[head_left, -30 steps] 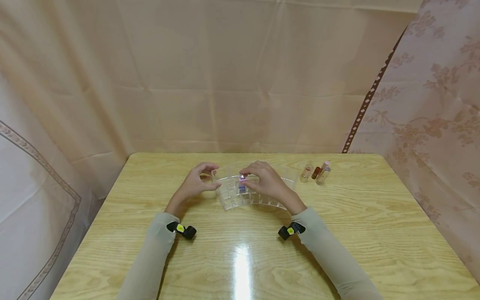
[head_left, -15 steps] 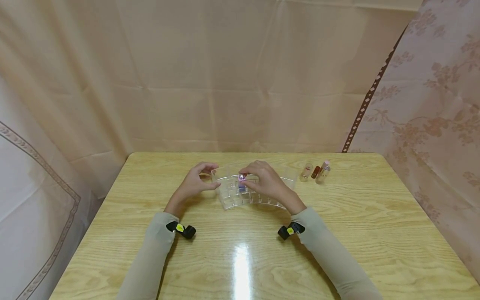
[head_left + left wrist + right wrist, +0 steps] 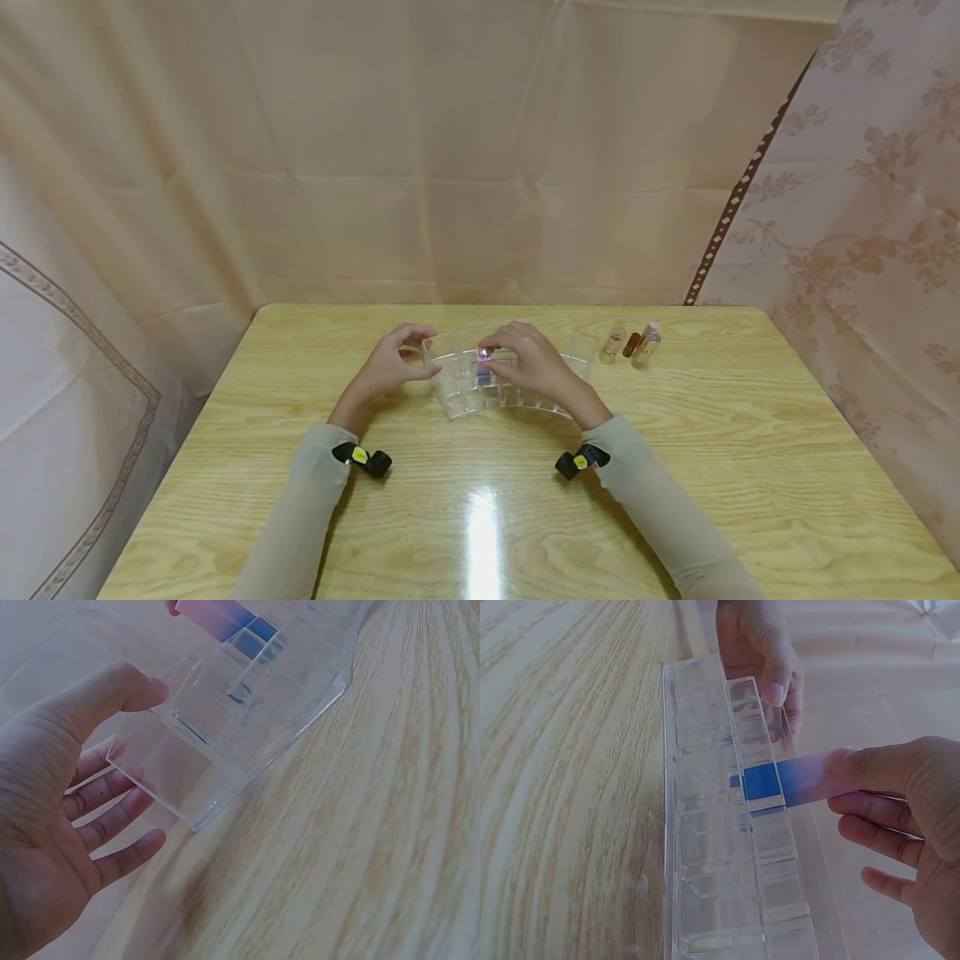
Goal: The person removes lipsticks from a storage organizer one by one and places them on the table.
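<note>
A clear plastic organizer [image 3: 465,404] with stepped rows of compartments stands on the table, its curved front facing me. At its left end my left hand [image 3: 392,362] holds the end wall, thumb in front and fingers behind; the left wrist view shows the thumb [image 3: 139,690] at the wall's upper edge. My right hand [image 3: 528,358] pinches the top of a slim cosmetic tube [image 3: 814,778], pink above and blue below. The tube's lower end sits inside a back-row compartment left of the organizer's middle. Seen from the right wrist, the thumb and forefinger hold its pink end.
Right of the organizer, near the table's back edge, are a small clear bottle [image 3: 612,346], a dark red tube [image 3: 632,345] and a clear bottle with a pink cap [image 3: 647,348]. A fabric curtain [image 3: 480,167] hangs behind the wooden table [image 3: 420,517].
</note>
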A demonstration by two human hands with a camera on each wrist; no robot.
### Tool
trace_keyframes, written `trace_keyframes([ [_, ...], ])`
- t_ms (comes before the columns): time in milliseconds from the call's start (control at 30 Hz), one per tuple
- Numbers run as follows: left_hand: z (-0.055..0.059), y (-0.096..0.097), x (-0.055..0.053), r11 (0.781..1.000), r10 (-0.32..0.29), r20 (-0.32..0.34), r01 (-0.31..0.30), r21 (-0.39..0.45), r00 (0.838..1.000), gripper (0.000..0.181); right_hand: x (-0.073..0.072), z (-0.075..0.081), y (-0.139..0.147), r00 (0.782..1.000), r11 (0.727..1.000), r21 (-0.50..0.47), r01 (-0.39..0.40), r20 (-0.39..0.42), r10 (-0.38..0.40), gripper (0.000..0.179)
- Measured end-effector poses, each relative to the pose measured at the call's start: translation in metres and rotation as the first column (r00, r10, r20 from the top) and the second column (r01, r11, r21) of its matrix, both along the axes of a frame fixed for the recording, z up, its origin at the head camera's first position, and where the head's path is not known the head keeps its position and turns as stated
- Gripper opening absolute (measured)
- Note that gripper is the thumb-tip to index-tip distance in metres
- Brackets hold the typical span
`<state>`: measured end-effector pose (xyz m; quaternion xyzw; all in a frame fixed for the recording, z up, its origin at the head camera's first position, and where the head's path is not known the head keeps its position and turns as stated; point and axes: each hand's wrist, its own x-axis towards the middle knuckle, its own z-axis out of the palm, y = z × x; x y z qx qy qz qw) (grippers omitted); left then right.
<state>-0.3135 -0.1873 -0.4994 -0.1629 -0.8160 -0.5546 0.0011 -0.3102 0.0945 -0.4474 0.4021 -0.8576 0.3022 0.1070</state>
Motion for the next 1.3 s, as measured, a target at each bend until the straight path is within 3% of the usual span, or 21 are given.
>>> trace_keyframes([
  [600,0.0014,-0.0005,0.0011,1.0,-0.003,0.003,0.003,0.023,1.0,0.059,-0.0025,-0.0023,-0.0025,0.999,0.999,-0.031,-0.026,0.039,0.027,0.022],
  [1300,-0.0003,-0.001,-0.0013,1.0,-0.003,0.0,0.003,0.004,1.0,0.059,-0.0023,-0.0032,-0.0014,1.0,1.0,-0.014,-0.021,-0.022,0.02,0.02],
])
